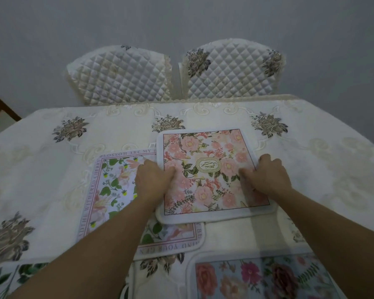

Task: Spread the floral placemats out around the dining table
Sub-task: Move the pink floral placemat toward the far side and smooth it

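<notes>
A pink floral placemat (205,152) with an oval emblem lies in the middle of the table, overlapping a white placemat (112,186) with green leaves and a lettered border. My left hand (153,180) grips the pink mat's left edge, thumb on top. My right hand (268,175) grips its right edge the same way. A blue placemat (257,277) with red roses lies at the near edge on the right. A leafy placemat (7,277) shows at the near left corner.
The table wears a cream embroidered tablecloth (333,169) with grey flower motifs. Two chairs with quilted white covers, the left chair (121,76) and the right chair (231,70), stand at the far side against a pale wall.
</notes>
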The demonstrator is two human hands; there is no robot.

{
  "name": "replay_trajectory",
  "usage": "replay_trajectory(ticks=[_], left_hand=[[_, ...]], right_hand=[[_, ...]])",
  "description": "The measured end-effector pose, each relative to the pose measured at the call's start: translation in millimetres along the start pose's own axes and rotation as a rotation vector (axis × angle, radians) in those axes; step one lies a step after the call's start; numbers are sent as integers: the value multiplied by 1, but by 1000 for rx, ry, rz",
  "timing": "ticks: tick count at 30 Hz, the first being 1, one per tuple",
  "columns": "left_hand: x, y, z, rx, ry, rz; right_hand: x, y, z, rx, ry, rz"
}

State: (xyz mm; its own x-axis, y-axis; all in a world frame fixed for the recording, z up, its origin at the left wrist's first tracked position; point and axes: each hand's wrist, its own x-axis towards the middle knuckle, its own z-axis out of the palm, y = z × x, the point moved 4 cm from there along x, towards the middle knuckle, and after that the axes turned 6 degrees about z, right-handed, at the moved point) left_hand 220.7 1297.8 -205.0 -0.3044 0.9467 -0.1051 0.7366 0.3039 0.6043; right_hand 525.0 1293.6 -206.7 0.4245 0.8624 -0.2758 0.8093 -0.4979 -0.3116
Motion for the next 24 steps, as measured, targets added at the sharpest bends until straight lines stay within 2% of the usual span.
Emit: replay_trajectory(ticks=[5, 12, 19, 24], left_hand=[[-14, 16, 4, -81, -16, 92], [-53, 26, -11, -311, -6, 107], [-96, 61, -51, -468, -4, 160], [-127, 87, -51, -507, -36, 169]], right_hand=[[1, -2, -3, 225, -74, -31], [-25, 15, -21, 413, -98, -83], [-76, 42, -85, 551, -17, -60], [-96, 71, -122, 553, 35, -29]])
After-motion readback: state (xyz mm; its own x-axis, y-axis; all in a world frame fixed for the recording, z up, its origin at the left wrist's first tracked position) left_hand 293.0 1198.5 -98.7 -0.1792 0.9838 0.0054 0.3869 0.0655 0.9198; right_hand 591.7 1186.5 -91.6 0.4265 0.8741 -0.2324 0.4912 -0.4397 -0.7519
